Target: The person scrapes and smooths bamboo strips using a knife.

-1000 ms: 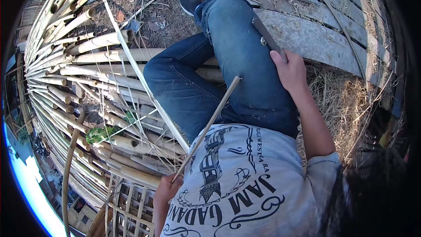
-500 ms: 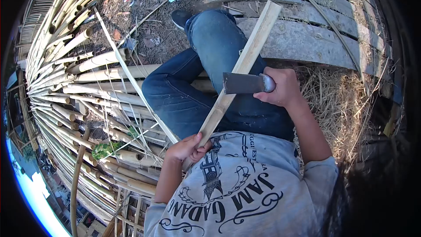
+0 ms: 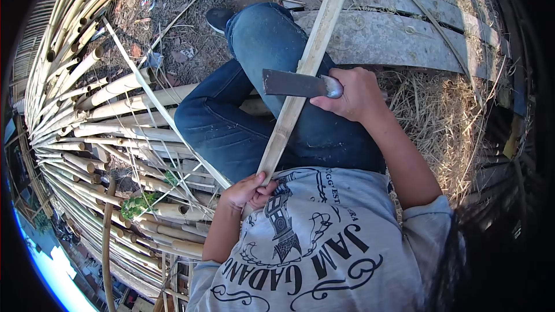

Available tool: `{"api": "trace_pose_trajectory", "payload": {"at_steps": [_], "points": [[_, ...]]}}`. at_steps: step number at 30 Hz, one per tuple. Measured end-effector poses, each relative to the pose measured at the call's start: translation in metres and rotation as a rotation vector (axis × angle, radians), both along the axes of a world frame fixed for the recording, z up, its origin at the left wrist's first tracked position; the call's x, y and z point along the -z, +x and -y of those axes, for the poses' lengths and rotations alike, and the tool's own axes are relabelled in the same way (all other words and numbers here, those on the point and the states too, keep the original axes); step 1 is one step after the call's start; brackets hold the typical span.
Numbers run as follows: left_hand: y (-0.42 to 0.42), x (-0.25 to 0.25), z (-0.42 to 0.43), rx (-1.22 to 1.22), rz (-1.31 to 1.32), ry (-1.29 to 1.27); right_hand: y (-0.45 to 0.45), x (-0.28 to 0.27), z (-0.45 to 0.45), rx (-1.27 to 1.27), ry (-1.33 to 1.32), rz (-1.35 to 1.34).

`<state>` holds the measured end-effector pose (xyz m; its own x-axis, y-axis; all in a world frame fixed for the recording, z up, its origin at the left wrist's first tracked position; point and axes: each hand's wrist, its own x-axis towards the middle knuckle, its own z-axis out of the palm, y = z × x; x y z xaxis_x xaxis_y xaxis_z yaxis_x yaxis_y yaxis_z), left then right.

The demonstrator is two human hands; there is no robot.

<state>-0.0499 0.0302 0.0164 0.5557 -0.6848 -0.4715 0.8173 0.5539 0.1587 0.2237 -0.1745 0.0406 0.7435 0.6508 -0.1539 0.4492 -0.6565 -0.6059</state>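
bamboo strip slants over the jeans, its lower end gripped in the left hand. the right hand holds a broad knife crosswise over it. the blade has slid farther from the body, so work seems shifted toward the strip's far end.

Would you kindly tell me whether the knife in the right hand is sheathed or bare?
The knife is bare: its metal shows uncovered from the right hand to the far end, passing over the bamboo strip.
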Motion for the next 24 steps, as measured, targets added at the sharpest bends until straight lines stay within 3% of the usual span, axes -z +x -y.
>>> {"api": "trace_pose_trajectory", "payload": {"at_steps": [1, 2, 3, 6, 11, 13, 14, 16, 18, 19, 21, 24], "points": [[-0.002, -0.003, -0.003, 0.008, 0.014, 0.019, 0.001, 0.0, -0.001, 0.024, 0.01, -0.008], [-0.022, 0.008, -0.007, 0.006, -0.026, -0.097, 0.007, 0.001, -0.002, 0.146, 0.046, -0.185], [-0.029, 0.003, -0.009, 0.008, -0.025, -0.101, 0.006, 0.0, -0.002, 0.148, 0.043, -0.184], [-0.052, -0.007, -0.008, -0.019, -0.006, 0.204, 0.001, -0.004, -0.008, 0.032, -0.014, -0.015], [-0.096, -0.008, -0.015, 0.031, -0.038, 0.1, 0.004, -0.006, -0.008, 0.169, 0.019, -0.134], [-0.114, -0.024, -0.004, 0.013, -0.185, 0.495, -0.002, -0.006, -0.009, 0.068, 0.003, -0.021], [-0.126, -0.019, -0.007, 0.04, -0.212, 0.439, -0.005, -0.001, -0.009, 0.06, -0.001, -0.034], [-0.189, 0.006, -0.005, -0.017, -0.238, 0.348, 0.001, 0.01, -0.008, 0.297, 0.054, -0.212], [-0.235, 0.002, -0.001, -0.063, -0.244, 0.259, 0.009, 0.022, -0.001, 0.288, 0.039, -0.165], [-0.253, -0.005, 0.004, -0.104, -0.294, 0.365, 0.013, 0.026, -0.001, 0.273, 0.022, -0.127], [-0.265, -0.025, 0.015, -0.182, -0.385, 0.461, 0.004, 0.025, -0.001, 0.206, 0.019, -0.117], [-0.217, -0.039, 0.012, -0.275, -0.173, 0.267, -0.001, 0.037, 0.011, 0.251, 0.291, -0.114]]}}
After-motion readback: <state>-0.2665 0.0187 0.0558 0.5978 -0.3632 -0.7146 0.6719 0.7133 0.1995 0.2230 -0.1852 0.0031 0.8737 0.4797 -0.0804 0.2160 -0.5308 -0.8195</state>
